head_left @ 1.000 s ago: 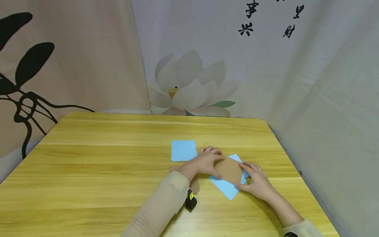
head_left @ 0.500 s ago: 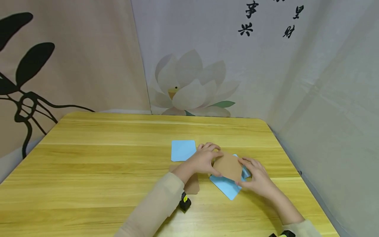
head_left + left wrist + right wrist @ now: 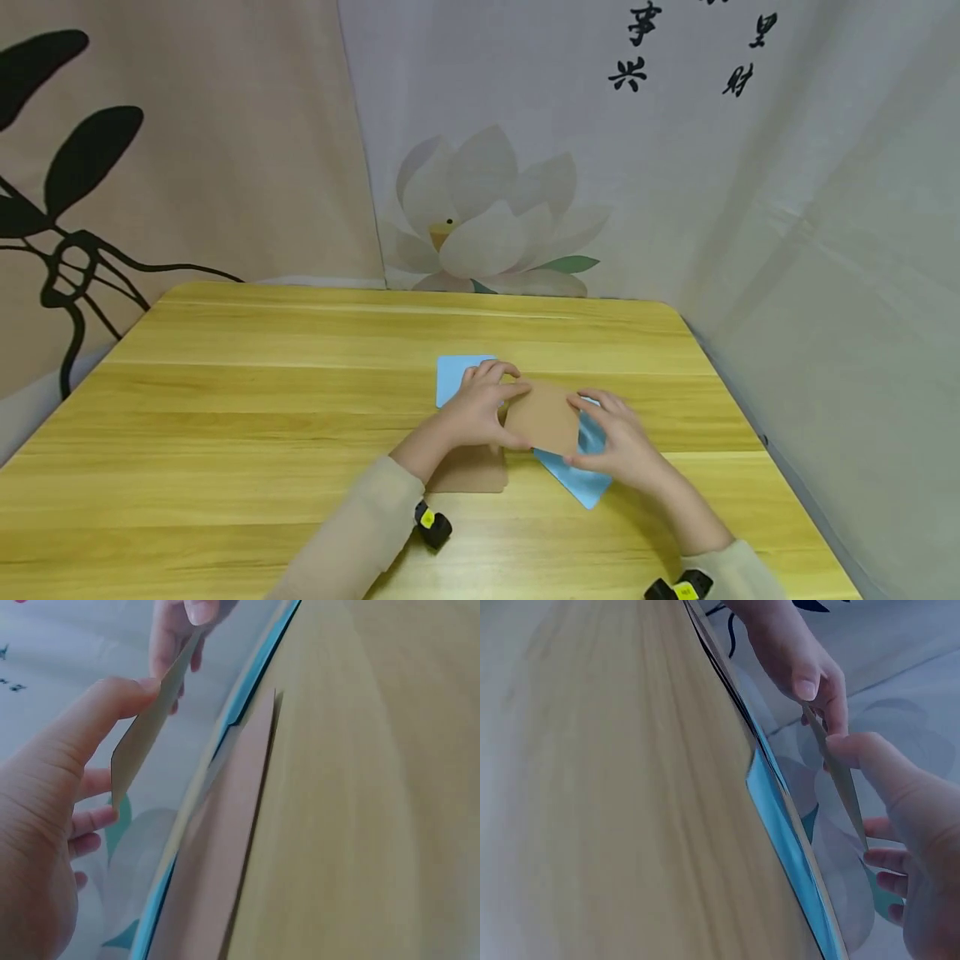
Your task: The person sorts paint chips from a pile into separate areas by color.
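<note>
A tan, square paper-like card is gripped between both hands in the head view. My left hand pinches its left side, thumb at the near edge and fingers at the far edge. At the right side, my right hand pinches it the same way. Both wrist views show this card raised above the table and tilted. Blue cards lie on the table partly under it, toward the right hand. Another brown card lies flat below the left wrist, partly hidden by the forearm.
A blue square card lies farther back, partly covered by my left hand. The wooden table has rounded far corners. Printed curtains hang behind it and along its right side. Black wrist-worn devices sit at both sleeves.
Both hands have lifted the tan card off the blue cards and carried it leftward. The left hand now overlaps the back blue card, and more of the lower brown card shows.
</note>
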